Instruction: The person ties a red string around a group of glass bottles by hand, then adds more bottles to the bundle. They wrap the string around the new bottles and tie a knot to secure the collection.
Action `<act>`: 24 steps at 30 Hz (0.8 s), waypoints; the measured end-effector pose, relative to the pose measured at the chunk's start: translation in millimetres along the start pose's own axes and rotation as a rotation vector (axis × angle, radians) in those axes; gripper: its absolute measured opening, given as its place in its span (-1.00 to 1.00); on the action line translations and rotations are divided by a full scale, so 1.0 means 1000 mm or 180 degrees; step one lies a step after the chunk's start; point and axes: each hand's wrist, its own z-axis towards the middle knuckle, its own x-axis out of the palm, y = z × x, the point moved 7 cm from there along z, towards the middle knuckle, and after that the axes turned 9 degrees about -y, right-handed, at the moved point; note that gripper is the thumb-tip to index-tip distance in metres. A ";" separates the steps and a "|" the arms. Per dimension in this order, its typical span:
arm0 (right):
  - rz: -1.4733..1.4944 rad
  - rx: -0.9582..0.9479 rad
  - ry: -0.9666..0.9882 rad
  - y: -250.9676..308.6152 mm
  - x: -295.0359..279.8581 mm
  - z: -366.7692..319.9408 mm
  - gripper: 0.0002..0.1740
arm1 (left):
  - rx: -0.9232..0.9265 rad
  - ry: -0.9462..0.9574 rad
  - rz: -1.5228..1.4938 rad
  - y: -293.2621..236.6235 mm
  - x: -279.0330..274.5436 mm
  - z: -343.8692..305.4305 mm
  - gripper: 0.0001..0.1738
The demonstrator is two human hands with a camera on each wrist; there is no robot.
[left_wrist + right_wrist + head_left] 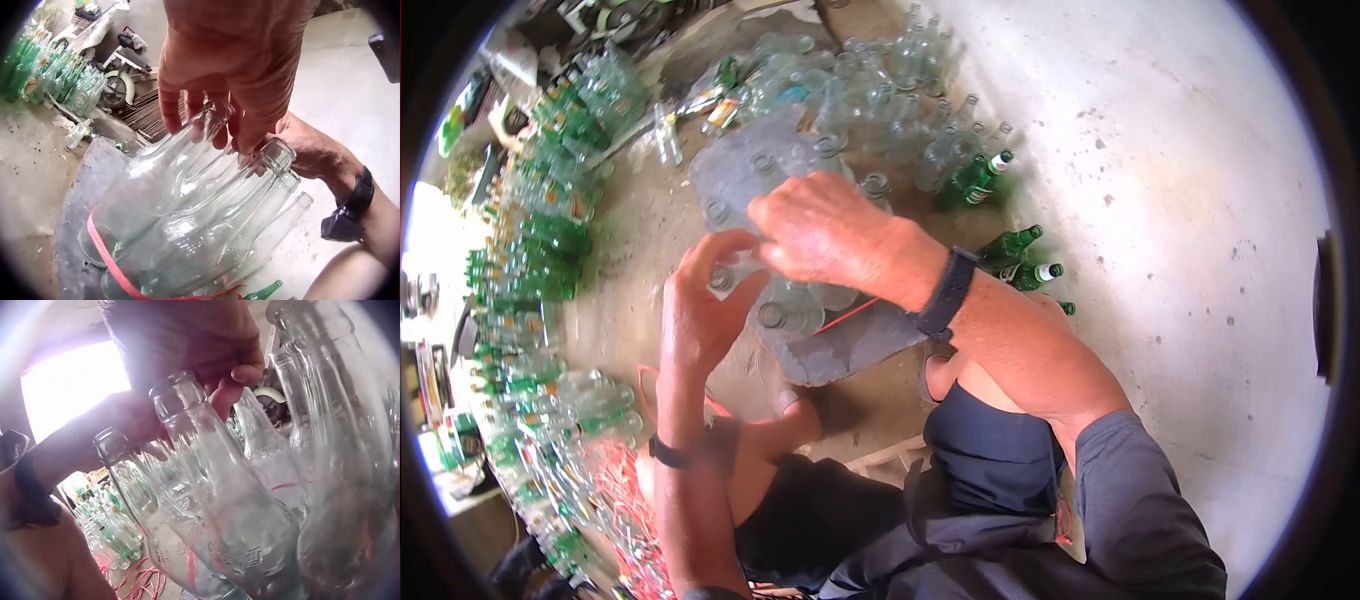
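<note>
Several clear glass bottles point(187, 231) stand close together on a grey slab point(840, 350), with a red string point(103, 247) round their bodies. Over the left side of the cluster, my left hand point(705, 300) curves, thumb apart from its fingers; its fingertips hang by a bottle neck point(215, 115). My right hand point(825, 230) is above the bottles with curled fingers, its fingertips meeting those of the left hand. Whether it pinches anything I cannot tell. In the right wrist view, bottle mouths point(178, 394) rise just below both hands.
Green and clear bottles point(550, 240) line the left side in a long row. More clear bottles point(890, 110) crowd the back, and green bottles point(1010, 245) stand by the white wall point(1180, 250). Loose red string point(625, 500) is heaped at the lower left.
</note>
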 end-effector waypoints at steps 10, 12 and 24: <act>0.0529 0.0048 0.0207 -0.003 -0.025 -0.012 -0.78 | -0.0082 -0.0049 -0.0106 -0.020 0.009 0.010 -0.41; 0.0680 0.0252 0.0143 -0.018 -0.055 -0.014 -0.76 | -0.0109 -0.0076 0.0102 -0.016 0.010 0.010 -0.41; -0.0262 0.1521 0.0059 -0.239 -0.129 -0.054 -0.77 | -0.0357 0.0030 0.0080 -0.017 0.010 0.014 -0.53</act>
